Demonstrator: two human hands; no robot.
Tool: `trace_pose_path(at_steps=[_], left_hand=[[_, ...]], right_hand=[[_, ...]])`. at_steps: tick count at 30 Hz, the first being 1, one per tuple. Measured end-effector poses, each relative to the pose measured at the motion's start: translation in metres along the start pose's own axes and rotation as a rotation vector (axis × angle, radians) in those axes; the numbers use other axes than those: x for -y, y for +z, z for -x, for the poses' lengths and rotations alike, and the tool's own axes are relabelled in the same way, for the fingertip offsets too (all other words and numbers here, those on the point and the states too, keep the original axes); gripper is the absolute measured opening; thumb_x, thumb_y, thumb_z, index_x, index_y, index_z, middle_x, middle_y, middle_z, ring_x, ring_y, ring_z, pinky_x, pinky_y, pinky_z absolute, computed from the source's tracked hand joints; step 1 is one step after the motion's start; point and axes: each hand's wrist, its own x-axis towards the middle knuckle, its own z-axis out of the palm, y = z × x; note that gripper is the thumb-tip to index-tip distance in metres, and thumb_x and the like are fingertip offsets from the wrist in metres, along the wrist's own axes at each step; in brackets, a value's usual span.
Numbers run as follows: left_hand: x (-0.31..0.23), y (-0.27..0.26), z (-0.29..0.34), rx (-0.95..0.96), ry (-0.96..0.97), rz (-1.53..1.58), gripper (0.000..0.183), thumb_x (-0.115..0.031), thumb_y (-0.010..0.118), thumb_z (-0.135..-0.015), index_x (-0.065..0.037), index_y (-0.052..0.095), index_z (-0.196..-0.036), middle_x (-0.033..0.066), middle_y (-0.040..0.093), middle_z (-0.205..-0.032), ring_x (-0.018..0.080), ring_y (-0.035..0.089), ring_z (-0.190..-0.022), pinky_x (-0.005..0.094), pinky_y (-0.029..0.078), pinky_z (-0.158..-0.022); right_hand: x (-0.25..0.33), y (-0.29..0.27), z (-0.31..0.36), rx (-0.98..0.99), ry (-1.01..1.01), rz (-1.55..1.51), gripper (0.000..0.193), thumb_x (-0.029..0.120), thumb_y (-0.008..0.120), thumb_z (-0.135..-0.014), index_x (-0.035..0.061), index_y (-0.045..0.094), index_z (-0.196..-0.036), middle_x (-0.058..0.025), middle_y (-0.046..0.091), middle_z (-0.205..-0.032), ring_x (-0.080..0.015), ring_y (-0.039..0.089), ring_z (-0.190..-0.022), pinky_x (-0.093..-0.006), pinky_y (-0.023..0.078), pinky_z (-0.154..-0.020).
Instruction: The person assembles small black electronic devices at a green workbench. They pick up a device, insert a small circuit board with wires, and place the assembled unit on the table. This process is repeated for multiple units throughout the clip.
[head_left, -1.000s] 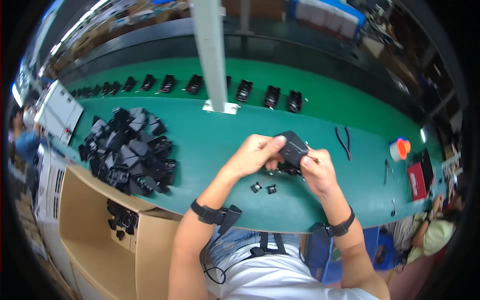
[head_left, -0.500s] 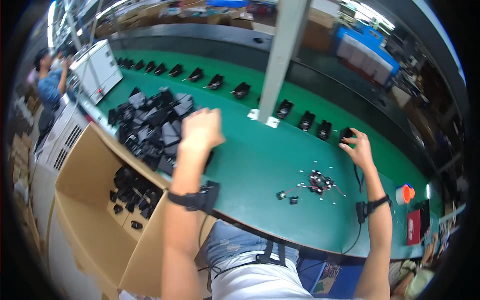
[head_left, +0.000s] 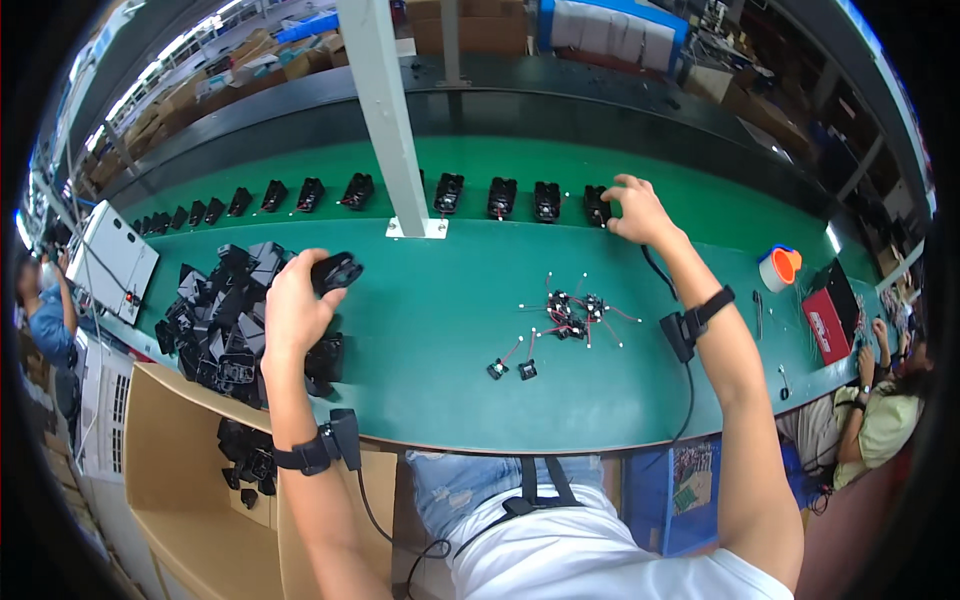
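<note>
Cardboard box [head_left: 170, 470]: black housings [head_left: 250, 462] | left hand [head_left: 290, 310]: black housing [head_left: 335, 270]

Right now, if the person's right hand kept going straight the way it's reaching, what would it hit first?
The right hand already rests on the last black part in the row on the green belt. Going straight on, past that part, only bare belt shows up to the dark far rail, though depth is hard to judge.

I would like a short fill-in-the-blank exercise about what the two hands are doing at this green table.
1. The left hand holds a ____ plastic part.
2. The right hand touches the last part in the ____ along the table's far side.
3. The small wired pieces lie ____ the two hands.

Missing words: black; row; between
</note>
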Motion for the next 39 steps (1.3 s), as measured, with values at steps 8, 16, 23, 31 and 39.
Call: trace_pose_path(at_steps=[8, 16, 23, 31, 39], left_hand=[[-0.088, 0.083, -0.029, 0.161, 0.417, 0.676, 0.054, -0.008, 0.081, -0.074, -0.004, 0.060, -0.123, 0.0072, 0.065, -0.117, 0.0167, 0.061, -0.100, 0.0310, 0.053, -0.079], [-0.130, 0.144, -0.048, 0.391, 0.204, 1.103, 0.055, -0.004, 0.081, -0.077, -0.005, 0.058, -0.127, 0.0039, 0.065, -0.105, 0.0103, 0.060, -0.088, 0.0267, 0.053, -0.081], [-0.112, 0.154, -0.045, 0.453, 0.156, 1.165, 0.054, -0.005, 0.081, -0.079, -0.003, 0.058, -0.128, 0.0060, 0.066, -0.106, 0.0104, 0.064, -0.091, 0.0265, 0.054, -0.082], [-0.121, 0.157, -0.040, 0.342, 0.126, 1.240, 0.055, 0.000, 0.080, -0.079, -0.001, 0.056, -0.129, 0.0082, 0.067, -0.106, 0.0097, 0.064, -0.092, 0.0239, 0.054, -0.079], [-0.127, 0.152, -0.039, 0.437, 0.148, 1.253, 0.050, -0.012, 0.080, -0.082, -0.001, 0.058, -0.126, 0.0078, 0.066, -0.112, 0.0114, 0.062, -0.098, 0.0270, 0.051, -0.086]], right_hand=[[0.132, -0.030, 0.107, 0.217, -0.371, -0.469, 0.021, 0.020, 0.075, -0.080, 0.0049, 0.074, -0.095, -0.0098, 0.074, -0.084, -0.0239, 0.071, -0.073, -0.0364, 0.056, -0.068], [0.172, 0.006, 0.126, 0.397, -0.267, -0.573, 0.021, 0.023, 0.079, -0.078, 0.0112, 0.075, -0.095, -0.0040, 0.070, -0.076, -0.0251, 0.069, -0.072, -0.0387, 0.055, -0.068], [0.173, 0.021, 0.126, 0.253, -0.485, -0.785, 0.020, 0.012, 0.076, -0.080, 0.0136, 0.074, -0.100, -0.0019, 0.065, -0.100, -0.0229, 0.066, -0.092, -0.0372, 0.056, -0.078], [0.174, 0.029, 0.129, 0.207, -0.660, -0.780, 0.017, 0.011, 0.074, -0.081, 0.0107, 0.072, -0.097, -0.0020, 0.065, -0.098, -0.0228, 0.065, -0.092, -0.0366, 0.055, -0.078], [0.166, 0.029, 0.127, 0.133, -0.438, -0.979, 0.014, 0.008, 0.080, -0.077, 0.0082, 0.075, -0.091, -0.0049, 0.071, -0.089, -0.0223, 0.068, -0.084, -0.0339, 0.054, -0.076]])
